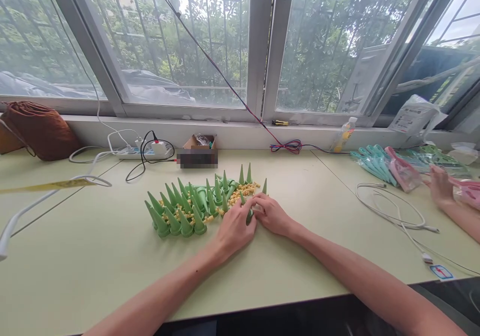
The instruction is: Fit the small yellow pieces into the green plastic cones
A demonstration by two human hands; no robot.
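Observation:
My left hand [237,226] is closed around a green cone [249,217], partly hidden by the fingers. From the right, my right hand [273,216] meets it, its bent fingers pinching at the same cone. Just behind my right hand a single green cone [265,186] stands upright. To the left of my hands is a group of several green cones [186,226] with flared round bases, most upright and a few lying down. Small yellow plastic pieces [243,191] are heaped behind my left hand, with more scattered among the cones.
At the back are a power strip [146,152] with cables, a small box [197,158], a cable bundle [287,146] and a bottle [344,135]. On the right lie a white cable [390,216], bagged teal items [375,163] and another person's hand [442,188].

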